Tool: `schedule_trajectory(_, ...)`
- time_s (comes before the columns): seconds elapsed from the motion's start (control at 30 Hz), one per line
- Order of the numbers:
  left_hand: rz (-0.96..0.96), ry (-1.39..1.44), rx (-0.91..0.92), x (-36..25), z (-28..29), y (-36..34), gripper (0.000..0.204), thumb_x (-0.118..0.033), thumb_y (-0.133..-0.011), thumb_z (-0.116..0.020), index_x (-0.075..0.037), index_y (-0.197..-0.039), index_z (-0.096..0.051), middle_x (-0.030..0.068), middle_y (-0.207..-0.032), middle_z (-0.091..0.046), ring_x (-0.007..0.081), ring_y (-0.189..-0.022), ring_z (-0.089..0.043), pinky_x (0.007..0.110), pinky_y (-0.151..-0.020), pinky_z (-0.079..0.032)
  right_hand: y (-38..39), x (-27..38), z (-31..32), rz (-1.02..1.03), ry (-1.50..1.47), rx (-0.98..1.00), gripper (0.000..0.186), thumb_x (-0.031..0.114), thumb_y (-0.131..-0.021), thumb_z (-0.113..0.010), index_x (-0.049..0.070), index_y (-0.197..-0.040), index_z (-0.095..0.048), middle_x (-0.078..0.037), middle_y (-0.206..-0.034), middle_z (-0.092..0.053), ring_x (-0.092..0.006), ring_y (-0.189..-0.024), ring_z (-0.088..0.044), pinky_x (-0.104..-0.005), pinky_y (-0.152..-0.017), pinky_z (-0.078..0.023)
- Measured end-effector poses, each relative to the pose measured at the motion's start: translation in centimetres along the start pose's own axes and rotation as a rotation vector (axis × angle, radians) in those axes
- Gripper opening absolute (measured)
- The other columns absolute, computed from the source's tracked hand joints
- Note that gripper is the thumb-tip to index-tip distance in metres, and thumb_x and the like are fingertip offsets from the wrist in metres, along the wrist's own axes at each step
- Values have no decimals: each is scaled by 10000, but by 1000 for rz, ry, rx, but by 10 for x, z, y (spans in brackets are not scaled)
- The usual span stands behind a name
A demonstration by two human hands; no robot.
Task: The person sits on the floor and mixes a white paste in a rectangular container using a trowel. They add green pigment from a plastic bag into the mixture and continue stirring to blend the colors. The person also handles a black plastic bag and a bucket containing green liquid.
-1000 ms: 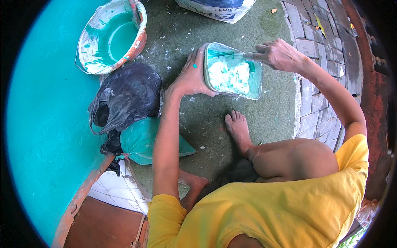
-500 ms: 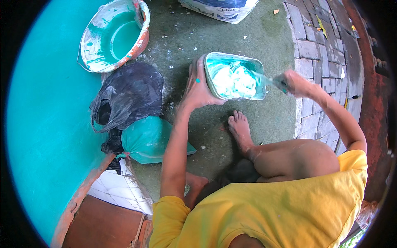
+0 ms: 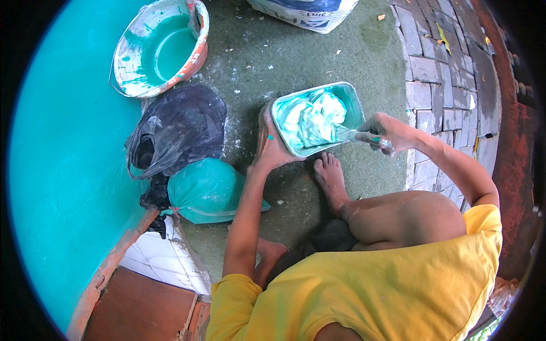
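My left hand grips a rectangular tub by its left side and tilts it. Thick white and turquoise paste is heaped and streaked inside the tub. In my right hand, the fingers are wrapped round a smeared putty knife, held over the tub's lower right rim. Its tip is sunk in the paste and hidden there. A turquoise spot marks the back of my left hand.
At the upper left stands an orange bucket with turquoise paint. Below it lie a black plastic bag and a tied turquoise bag against the turquoise wall. A white sack stands at the top; brick paving lies right.
The tub has tilted and shifted slightly down and left. My right hand has moved down and left with the putty knife, and the paste has been turned over.
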State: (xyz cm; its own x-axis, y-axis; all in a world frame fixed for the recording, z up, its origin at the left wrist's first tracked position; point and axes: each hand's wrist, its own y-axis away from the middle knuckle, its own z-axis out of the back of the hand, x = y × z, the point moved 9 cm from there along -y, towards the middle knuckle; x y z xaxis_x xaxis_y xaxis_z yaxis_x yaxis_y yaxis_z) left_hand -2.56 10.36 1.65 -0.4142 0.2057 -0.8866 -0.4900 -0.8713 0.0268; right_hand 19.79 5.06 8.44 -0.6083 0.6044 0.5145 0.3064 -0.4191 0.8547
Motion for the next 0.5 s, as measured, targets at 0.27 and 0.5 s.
schedule_trajectory(0.27, 321, -195, 275, 15, 34, 18, 1176, -176, -618, -866, -20, -1495, -99, 253, -1494, -279, 403, -1393, -285, 447, -1156, -260, -9, 41, 22, 499, 502, -319, 382, 344, -926, -623, -36, -885, -640, -126, -586, -587, -277, -545, -618, -384, -516, -472)
schedule_trajectory(0.5, 255, -130, 208, -47, 92, 1, 1041, -49, -685, -796, -88, -1504, -155, 206, -1458, -382, 370, -1359, -376, 429, -1126, -317, -15, 38, 48, 261, 965, -533, 437, 264, -816, -719, 14, -1143, -573, -218, -894, -641, -363, -889, -648, -458, -755, -501)
